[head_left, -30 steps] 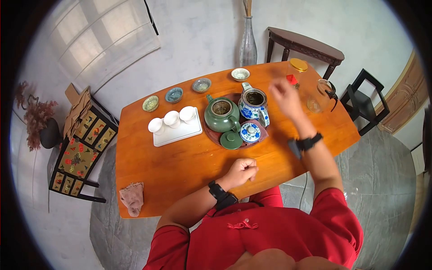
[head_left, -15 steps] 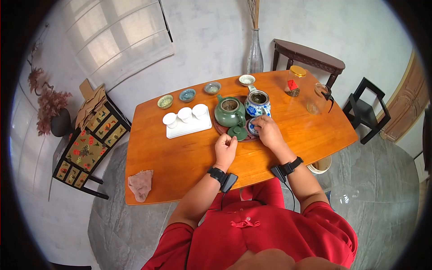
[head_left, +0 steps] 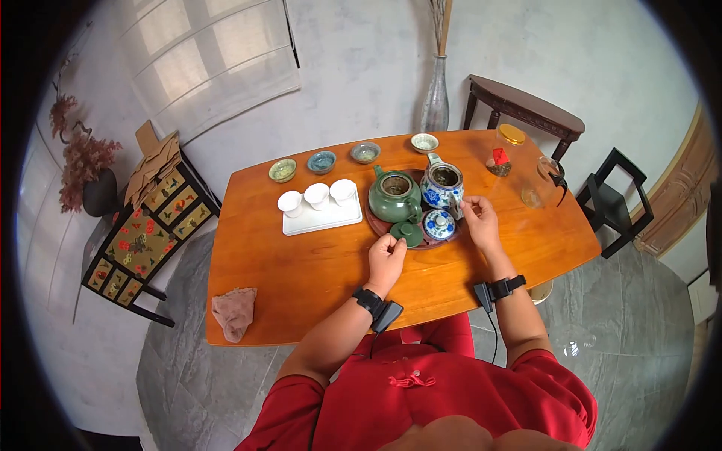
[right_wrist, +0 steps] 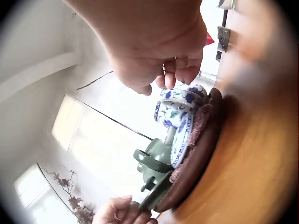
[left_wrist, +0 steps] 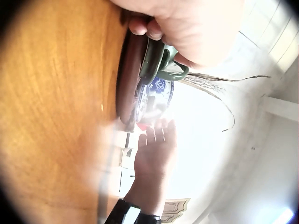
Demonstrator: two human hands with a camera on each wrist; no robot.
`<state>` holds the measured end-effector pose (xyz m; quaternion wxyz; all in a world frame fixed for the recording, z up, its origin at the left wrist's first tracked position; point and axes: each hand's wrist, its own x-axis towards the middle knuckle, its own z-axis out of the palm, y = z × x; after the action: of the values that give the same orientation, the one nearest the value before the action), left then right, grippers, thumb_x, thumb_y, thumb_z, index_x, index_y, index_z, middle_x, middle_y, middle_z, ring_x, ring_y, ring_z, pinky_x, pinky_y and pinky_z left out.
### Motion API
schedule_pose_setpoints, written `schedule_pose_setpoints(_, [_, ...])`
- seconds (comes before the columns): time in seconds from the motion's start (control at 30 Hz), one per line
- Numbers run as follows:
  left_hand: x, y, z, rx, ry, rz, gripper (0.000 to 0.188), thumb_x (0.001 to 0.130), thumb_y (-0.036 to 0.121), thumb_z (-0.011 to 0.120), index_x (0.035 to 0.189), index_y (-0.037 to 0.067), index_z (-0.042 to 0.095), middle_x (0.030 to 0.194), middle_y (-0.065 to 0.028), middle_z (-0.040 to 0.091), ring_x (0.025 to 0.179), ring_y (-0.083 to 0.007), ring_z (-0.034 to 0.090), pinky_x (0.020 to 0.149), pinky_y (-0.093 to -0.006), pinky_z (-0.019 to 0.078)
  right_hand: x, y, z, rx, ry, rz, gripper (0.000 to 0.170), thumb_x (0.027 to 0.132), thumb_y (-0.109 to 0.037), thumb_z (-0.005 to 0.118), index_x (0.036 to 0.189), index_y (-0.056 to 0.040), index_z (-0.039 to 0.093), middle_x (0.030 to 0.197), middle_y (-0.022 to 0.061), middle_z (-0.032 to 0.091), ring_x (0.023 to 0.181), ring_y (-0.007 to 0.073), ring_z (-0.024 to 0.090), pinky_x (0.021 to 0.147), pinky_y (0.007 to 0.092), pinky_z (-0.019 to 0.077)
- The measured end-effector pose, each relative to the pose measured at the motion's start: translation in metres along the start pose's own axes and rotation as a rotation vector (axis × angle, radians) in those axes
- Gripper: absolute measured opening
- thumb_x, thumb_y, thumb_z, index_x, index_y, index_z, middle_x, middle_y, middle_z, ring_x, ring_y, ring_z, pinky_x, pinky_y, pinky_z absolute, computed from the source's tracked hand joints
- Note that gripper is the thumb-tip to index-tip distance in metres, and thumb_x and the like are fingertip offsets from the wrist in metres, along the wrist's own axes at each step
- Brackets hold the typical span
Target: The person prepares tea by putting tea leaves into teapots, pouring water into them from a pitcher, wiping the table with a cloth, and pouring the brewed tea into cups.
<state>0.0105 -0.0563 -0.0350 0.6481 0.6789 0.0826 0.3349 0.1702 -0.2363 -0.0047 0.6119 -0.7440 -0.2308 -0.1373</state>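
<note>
My left hand (head_left: 386,263) pinches the near edge of the green teapot lid (head_left: 407,234), which lies at the front of the round dark tray (left_wrist: 132,70). Beside it on a pinkish cloth (right_wrist: 200,122) is the blue-and-white lid (head_left: 439,224). Behind the lids stand the green teapot (head_left: 395,197) and the blue-and-white teapot (head_left: 433,197), both uncovered. My right hand (head_left: 482,223) is at the blue-and-white pot's handle, its fingers slightly bent; whether they touch the handle cannot be told.
Left of the tray, three white cups (head_left: 318,196) stand on a white rectangular tray (head_left: 323,219). Several small bowls (head_left: 322,161) line the back edge. A gold-lidded jar (head_left: 499,156) and a glass pitcher (head_left: 535,192) stand at right; a pink cloth (head_left: 234,313) lies front left.
My left hand moved forward from the table's front to the green lid. My right hand came down from the back right to the blue-and-white lid, then shifted right to the pot's handle.
</note>
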Motion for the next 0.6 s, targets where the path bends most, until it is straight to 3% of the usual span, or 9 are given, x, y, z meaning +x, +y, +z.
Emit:
schedule_pose_setpoints(0.07, [0.0,0.003,-0.003,-0.002,0.002,-0.02,0.034,0.088,0.007,0.064,0.065,0.004,0.04,0.06,0.004,0.037,0.06,-0.0046,0.034,0.052,-0.0256,0.0326,-0.002,0.008,0.003,-0.015,0.01,0.008,0.014,0.091,-0.014,0.067,0.095,-0.001,0.064,0.079,-0.0009,0.062,0.07,0.008,0.053,0.066,0.0237,0.0451])
schedule_pose_setpoints(0.13, [-0.001,0.002,-0.003,0.035,-0.005,0.001,0.034,0.088,0.006,0.064,0.065,0.004,0.039,0.061,0.0047,0.036,0.06,-0.0043,0.034,0.052,-0.0253,0.0324,-0.002,0.008,-0.005,0.124,-0.116,0.289,0.014,0.092,-0.016,0.067,0.094,-0.0017,0.065,0.082,-0.0011,0.063,0.072,0.0079,0.054,0.067,0.0242,0.0456])
schedule_pose_setpoints(0.17, [-0.002,-0.002,-0.002,0.032,-0.021,-0.002,0.034,0.088,0.006,0.064,0.065,0.004,0.039,0.061,0.0047,0.036,0.06,-0.0043,0.034,0.052,-0.0253,0.0324,-0.001,0.009,-0.01,0.119,-0.101,0.295,0.014,0.092,-0.016,0.067,0.094,-0.0017,0.065,0.082,-0.0011,0.063,0.072,0.0079,0.054,0.067,0.0242,0.0456])
schedule_pose_setpoints(0.37, [-0.001,-0.002,-0.002,-0.057,-0.011,-0.029,0.035,0.089,0.005,0.063,0.064,0.004,0.038,0.061,0.0052,0.036,0.061,-0.0038,0.033,0.053,-0.0246,0.0318,0.052,0.028,-0.093,0.143,0.41,-0.005,0.01,0.093,-0.012,0.064,0.094,-0.0017,0.066,0.089,-0.0008,0.062,0.078,0.0059,0.054,0.067,0.0224,0.044])
schedule_pose_setpoints(0.43, [-0.001,0.0,-0.002,-0.048,0.004,-0.024,0.035,0.089,0.005,0.063,0.064,0.004,0.038,0.061,0.0051,0.035,0.061,-0.0038,0.033,0.053,-0.0244,0.0316,0.071,0.052,-0.134,-0.16,0.633,-0.15,0.012,0.09,-0.012,0.065,0.097,-0.0015,0.066,0.094,0.003,0.059,0.081,0.0115,0.054,0.07,0.0262,0.0445])
schedule_pose_setpoints(0.47, [-0.001,0.001,-0.002,-0.047,0.007,-0.029,0.035,0.089,0.005,0.063,0.064,0.004,0.038,0.061,0.0051,0.035,0.061,-0.0038,0.033,0.053,-0.0244,0.0316,0.077,0.053,-0.154,-0.454,0.766,-0.213,0.021,0.087,-0.015,0.068,0.102,-0.001,0.066,0.099,0.009,0.058,0.088,0.0201,0.053,0.077,0.0329,0.0442])
schedule_pose_setpoints(0.5, [0.0,0.002,-0.002,-0.051,0.017,-0.034,0.035,0.089,0.004,0.062,0.064,0.004,0.037,0.062,0.005,0.035,0.061,-0.0039,0.033,0.053,-0.0244,0.0316,0.083,0.056,-0.168,-0.491,0.843,-0.235,0.031,0.085,-0.02,0.069,0.109,-0.0002,0.064,0.102,0.013,0.059,0.095,0.0263,0.054,0.086,0.0377,0.0425])
schedule_pose_setpoints(0.53, [0.0,0.002,-0.002,-0.055,0.028,-0.037,0.035,0.089,0.004,0.062,0.064,0.004,0.037,0.062,0.005,0.034,0.061,-0.004,0.032,0.053,-0.0243,0.0315,0.086,0.061,-0.183,-0.72,0.913,-0.243,0.043,0.084,-0.027,0.072,0.115,0.0002,0.062,0.104,0.0152,0.06,0.103,0.029,0.055,0.091,0.0372,0.0422])
schedule_pose_setpoints(0.6, [0.0,0.0,-0.003,-0.049,0.045,-0.027,0.035,0.089,0.004,0.062,0.064,0.005,0.036,0.062,0.005,0.034,0.061,-0.004,0.032,0.053,-0.0242,0.0313,0.103,0.091,-0.212,-0.765,0.918,-0.174,0.049,0.087,-0.035,0.07,0.119,0.0014,0.06,0.108,0.0158,0.061,0.108,0.0292,0.056,0.094,0.0365,0.0415])
